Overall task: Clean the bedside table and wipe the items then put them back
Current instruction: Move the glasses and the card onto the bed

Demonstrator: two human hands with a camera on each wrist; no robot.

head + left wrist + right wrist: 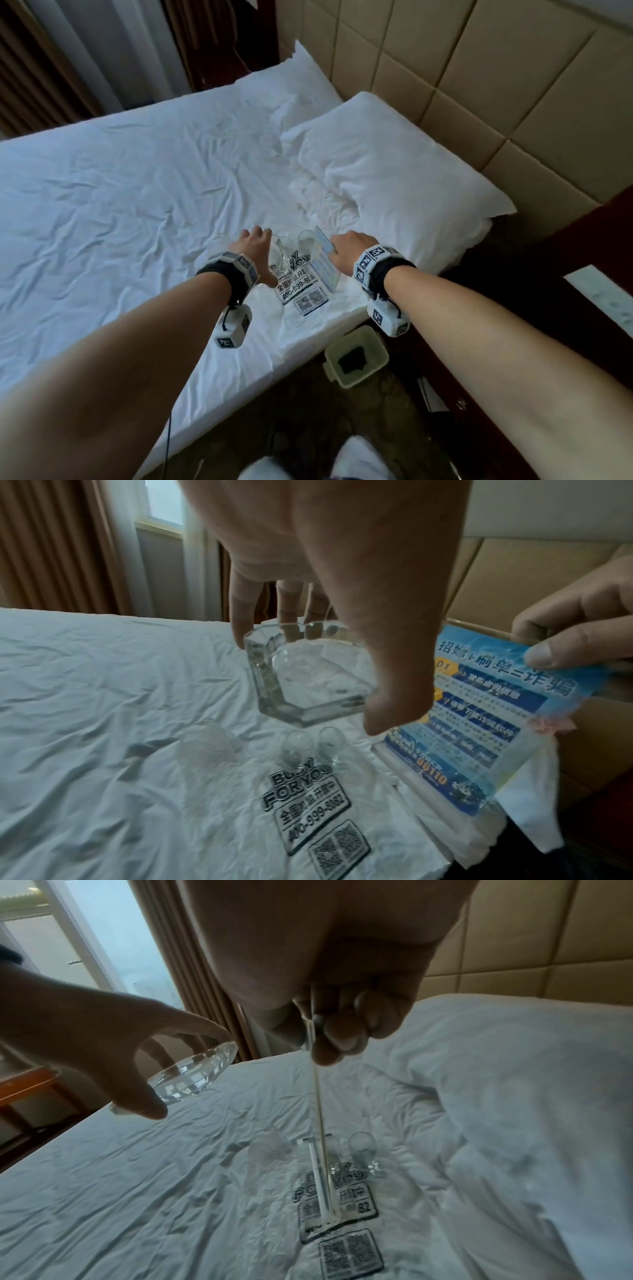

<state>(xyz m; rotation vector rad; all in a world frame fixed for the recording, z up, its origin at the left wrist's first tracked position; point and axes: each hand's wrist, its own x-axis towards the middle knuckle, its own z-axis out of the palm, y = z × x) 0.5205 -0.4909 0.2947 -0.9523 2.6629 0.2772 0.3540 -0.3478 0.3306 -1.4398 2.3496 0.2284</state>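
Fingers of the left hand (318,561) are curled down over the rim of a clear glass ashtray (308,680), thumb on the near edge and the others on the far edge, so the octagonal dish hangs tilted in the air above the bed (102,205). Across from it, the right hand (346,250) pinches the top edge of an acrylic sign stand (479,723) between thumb and fingertips; the blue printed card inside faces the left hand, and from the right wrist view the stand shows edge-on as a thin clear sheet with its base low over the bedding. Whether that base touches the sheet I cannot tell.

Below both hands, on the white sheet, lies a crumpled white plastic bag (308,818) printed with black lettering, a phone number and two QR codes. Two small clear drinking glasses (310,746) lie side by side, just at the far end of the bag's print. A third, frosted-looking glass (205,742) lies on the sheet a little to the left of them.

A white pillow (394,171) rests against the padded beige headboard (479,85), right of the hands. On the floor beside the bed stands a pale waste bin (356,356) with something dark inside. At the right edge of the head view, a pale marble-like top (606,294) sits on dark wood.
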